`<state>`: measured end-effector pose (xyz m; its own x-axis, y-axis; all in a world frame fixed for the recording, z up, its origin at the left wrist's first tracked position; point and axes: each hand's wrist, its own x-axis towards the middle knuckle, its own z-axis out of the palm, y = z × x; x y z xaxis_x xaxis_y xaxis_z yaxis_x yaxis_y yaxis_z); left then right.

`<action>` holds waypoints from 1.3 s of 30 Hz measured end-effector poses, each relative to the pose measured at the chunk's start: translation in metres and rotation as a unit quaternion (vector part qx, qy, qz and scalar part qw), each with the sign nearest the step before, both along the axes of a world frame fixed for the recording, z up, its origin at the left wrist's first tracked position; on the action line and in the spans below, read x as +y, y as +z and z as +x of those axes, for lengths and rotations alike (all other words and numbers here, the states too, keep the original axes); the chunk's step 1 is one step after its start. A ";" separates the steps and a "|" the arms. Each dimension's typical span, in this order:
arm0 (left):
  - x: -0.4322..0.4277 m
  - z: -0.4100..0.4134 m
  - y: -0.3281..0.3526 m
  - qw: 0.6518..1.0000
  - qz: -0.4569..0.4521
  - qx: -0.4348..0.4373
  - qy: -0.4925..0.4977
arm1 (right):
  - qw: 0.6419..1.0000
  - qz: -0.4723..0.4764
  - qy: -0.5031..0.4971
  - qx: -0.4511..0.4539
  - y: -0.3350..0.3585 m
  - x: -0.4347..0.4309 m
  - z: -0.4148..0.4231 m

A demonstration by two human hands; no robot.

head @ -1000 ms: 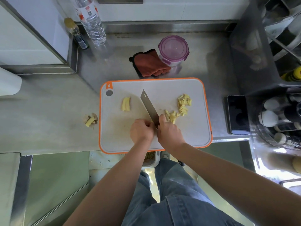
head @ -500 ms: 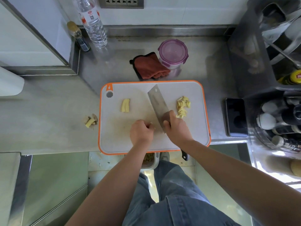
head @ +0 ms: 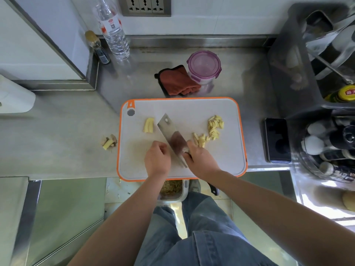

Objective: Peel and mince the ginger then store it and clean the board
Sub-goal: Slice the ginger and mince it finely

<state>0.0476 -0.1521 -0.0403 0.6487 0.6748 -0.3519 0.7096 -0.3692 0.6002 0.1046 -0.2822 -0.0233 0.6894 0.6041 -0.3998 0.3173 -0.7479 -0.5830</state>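
A white cutting board with an orange rim (head: 221, 160) lies on the steel counter. My right hand (head: 201, 160) grips a cleaver (head: 171, 133), its blade tilted and pointing up-left across the board. My left hand (head: 157, 160) rests as a curled fist just left of the blade; nothing shows in it. A peeled ginger chunk (head: 148, 125) lies at the board's upper left. A scatter of cut ginger strips (head: 213, 127) lies to the right of the blade. The handle end sticks out under my right wrist.
Ginger peel scraps (head: 109, 142) sit on the counter left of the board. Behind the board are a red cloth (head: 178, 81) and a purple-lidded container (head: 203, 67). A phone (head: 277, 140) lies to the right. A water bottle (head: 113, 29) stands at the back left. A bin with peelings (head: 172, 189) sits below the counter edge.
The cleaver went from edge-down beside my left hand to sweeping right, then swung back left and now lies tilted. More cut strips lie spread right of the blade.
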 end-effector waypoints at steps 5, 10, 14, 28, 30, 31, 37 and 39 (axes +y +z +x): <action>-0.001 0.002 0.002 1.000 -0.007 0.010 -0.021 | 0.996 -0.007 -0.091 -0.017 -0.003 -0.019 0.021; -0.003 0.005 0.004 1.000 -0.006 0.028 -0.012 | 0.986 -0.001 -0.158 -0.054 -0.003 -0.038 0.041; -0.004 0.009 0.002 0.999 -0.002 0.025 -0.020 | 0.997 0.025 -0.074 -0.013 0.003 -0.032 0.031; -0.046 0.056 0.017 0.971 0.052 -0.060 -0.228 | 0.896 0.157 -0.403 0.101 0.027 -0.075 0.069; -0.060 0.067 0.017 0.954 0.082 -0.042 -0.286 | 0.892 0.151 -0.413 0.107 0.025 -0.084 0.069; -0.065 0.072 0.017 0.947 0.101 -0.026 -0.304 | 0.890 0.150 -0.415 0.111 0.024 -0.086 0.069; -0.073 0.081 0.014 0.933 0.174 -0.004 -0.316 | 0.891 0.150 -0.405 0.138 0.018 -0.090 0.069; -0.073 0.081 0.014 0.931 0.178 -0.004 -0.319 | 0.893 0.148 -0.400 0.141 0.018 -0.089 0.070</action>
<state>0.1287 -0.2254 -0.0261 0.9592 0.2243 -0.1724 0.2736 -0.8903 0.3640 0.1745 -0.3716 -0.0055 0.8447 0.0724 -0.5303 -0.4404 -0.4689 -0.7656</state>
